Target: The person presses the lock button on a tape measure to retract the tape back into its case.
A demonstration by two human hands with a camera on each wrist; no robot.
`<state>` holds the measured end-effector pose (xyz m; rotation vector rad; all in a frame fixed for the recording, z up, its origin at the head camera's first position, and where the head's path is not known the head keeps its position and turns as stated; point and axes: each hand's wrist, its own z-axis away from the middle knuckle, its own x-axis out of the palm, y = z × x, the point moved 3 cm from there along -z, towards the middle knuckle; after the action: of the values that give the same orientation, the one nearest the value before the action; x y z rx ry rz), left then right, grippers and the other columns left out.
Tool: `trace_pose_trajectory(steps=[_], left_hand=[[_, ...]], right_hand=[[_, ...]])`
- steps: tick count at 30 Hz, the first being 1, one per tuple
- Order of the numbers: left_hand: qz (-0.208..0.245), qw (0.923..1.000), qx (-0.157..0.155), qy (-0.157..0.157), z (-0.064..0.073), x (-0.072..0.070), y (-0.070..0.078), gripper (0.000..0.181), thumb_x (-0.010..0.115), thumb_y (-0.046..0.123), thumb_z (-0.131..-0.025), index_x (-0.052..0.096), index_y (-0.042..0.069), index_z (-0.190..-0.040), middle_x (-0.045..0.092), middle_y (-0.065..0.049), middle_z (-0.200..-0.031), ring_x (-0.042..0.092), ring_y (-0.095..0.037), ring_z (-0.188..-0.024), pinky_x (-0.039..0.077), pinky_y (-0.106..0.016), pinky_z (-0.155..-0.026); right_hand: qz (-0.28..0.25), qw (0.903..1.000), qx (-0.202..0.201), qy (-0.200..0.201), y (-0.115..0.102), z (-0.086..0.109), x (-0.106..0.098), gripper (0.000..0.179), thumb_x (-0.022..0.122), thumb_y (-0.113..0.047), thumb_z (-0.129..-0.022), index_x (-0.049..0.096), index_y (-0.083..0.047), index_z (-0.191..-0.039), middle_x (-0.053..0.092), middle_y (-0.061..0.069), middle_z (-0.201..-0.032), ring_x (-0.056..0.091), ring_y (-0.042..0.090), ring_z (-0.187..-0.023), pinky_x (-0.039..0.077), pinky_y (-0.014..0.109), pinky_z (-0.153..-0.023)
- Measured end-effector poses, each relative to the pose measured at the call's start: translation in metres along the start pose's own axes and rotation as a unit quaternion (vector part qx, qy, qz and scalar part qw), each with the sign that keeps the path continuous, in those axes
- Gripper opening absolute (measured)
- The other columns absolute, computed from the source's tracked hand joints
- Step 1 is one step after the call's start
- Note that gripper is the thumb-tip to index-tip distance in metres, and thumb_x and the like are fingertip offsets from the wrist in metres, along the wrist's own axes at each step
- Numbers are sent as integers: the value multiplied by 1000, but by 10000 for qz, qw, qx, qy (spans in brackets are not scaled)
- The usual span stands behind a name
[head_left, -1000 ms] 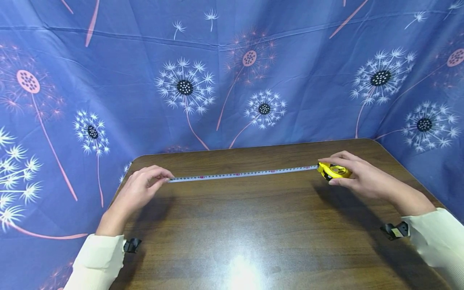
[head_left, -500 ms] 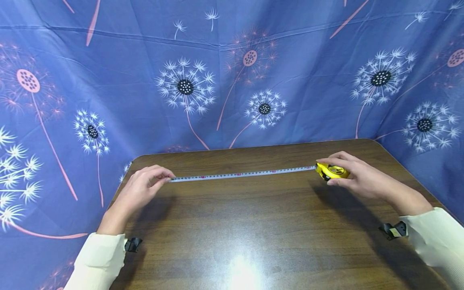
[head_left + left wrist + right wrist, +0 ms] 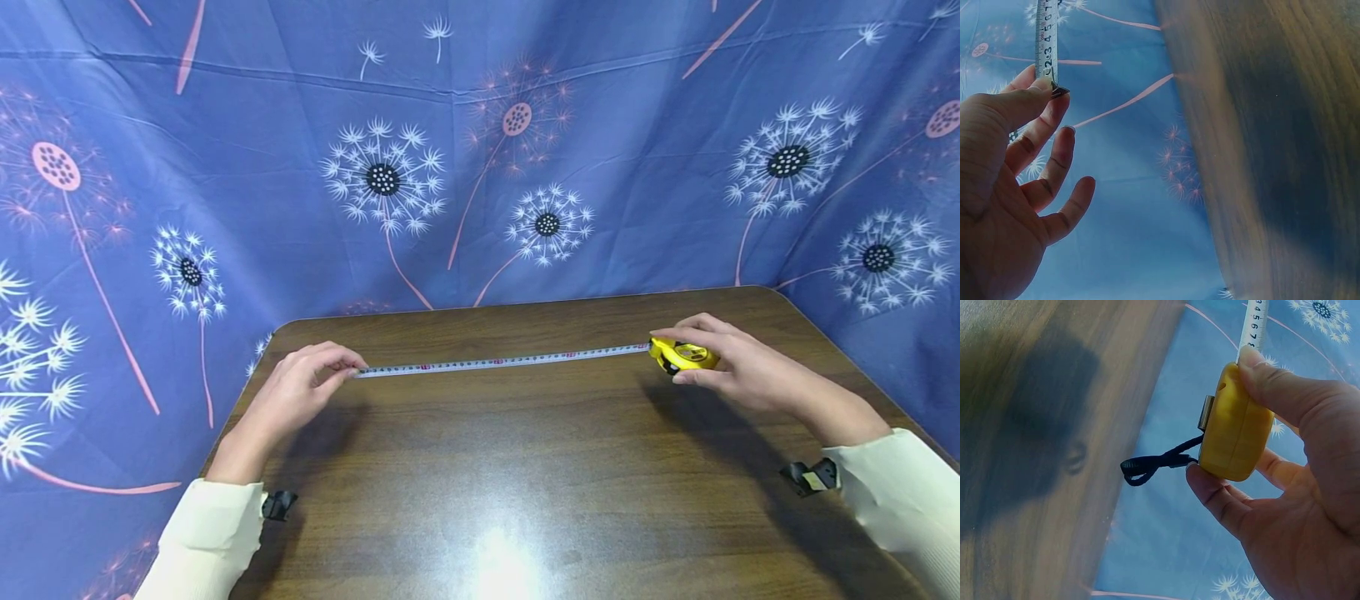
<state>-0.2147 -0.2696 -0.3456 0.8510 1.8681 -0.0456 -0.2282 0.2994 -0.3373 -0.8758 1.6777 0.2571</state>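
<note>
A yellow tape measure [image 3: 687,356] with black parts is gripped in my right hand [image 3: 738,362], above the right side of the table. From it a white blade [image 3: 498,362] with printed numbers runs nearly straight to the left. My left hand [image 3: 300,385] pinches the blade's free end between thumb and finger. In the left wrist view the dark end hook [image 3: 1060,91] shows at the fingertips, while the other fingers spread loosely. The right wrist view shows a black wrist strap [image 3: 1141,467] and a metal clip [image 3: 1206,412] on the case.
Below the hands lies a brown wood-grain table [image 3: 465,450] with rounded far corners. A blue cloth [image 3: 450,167] printed with dandelions hangs behind it and at both sides. Black devices sit at the left wrist [image 3: 279,506] and right wrist [image 3: 810,478].
My two hands have drawn slightly closer: the left moved a little right, the right a little left. The stretch of blade between them is slightly shorter. Both holds stay the same.
</note>
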Motion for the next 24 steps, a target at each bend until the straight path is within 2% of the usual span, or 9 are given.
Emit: trace_pose_trajectory(steps=[7, 13, 19, 24], left_hand=[[0, 10000, -80, -38, -1, 0, 0, 21, 75, 5, -95, 75, 24, -103, 72, 14, -103, 67, -13, -93, 56, -45, -72], [23, 9998, -154, -87, -1, 0, 1, 21, 75, 6, -95, 75, 25, -104, 72, 15, -104, 66, -12, -92, 56, -45, -72], [17, 10000, -54, -67, -1, 1, 2, 21, 75, 5, -95, 76, 24, -104, 72, 13, -103, 67, -13, -93, 56, -42, -71], [46, 10000, -8, -23, -3, 1, 4, 22, 75, 4, -94, 76, 23, -104, 72, 14, -102, 67, -13, -92, 56, -46, -74]], right_hand=[[72, 9998, -170, 104, -3, -1, 0, 65, 86, -11, -85, 59, -10, -143, 58, 6, -127, 56, 19, -102, 50, 31, -75], [-47, 9999, -84, 104, -4, -2, 1, 65, 87, -10, -83, 61, -10, -142, 58, 6, -127, 57, 19, -102, 50, 31, -74], [-99, 9999, -74, 88, -5, -3, 2, 66, 87, -9, -83, 60, -12, -143, 58, 6, -127, 57, 19, -102, 51, 32, -73], [-110, 9999, -95, 93, -5, -3, 3, 66, 87, -8, -82, 61, -11, -142, 58, 6, -127, 57, 19, -101, 51, 31, -73]])
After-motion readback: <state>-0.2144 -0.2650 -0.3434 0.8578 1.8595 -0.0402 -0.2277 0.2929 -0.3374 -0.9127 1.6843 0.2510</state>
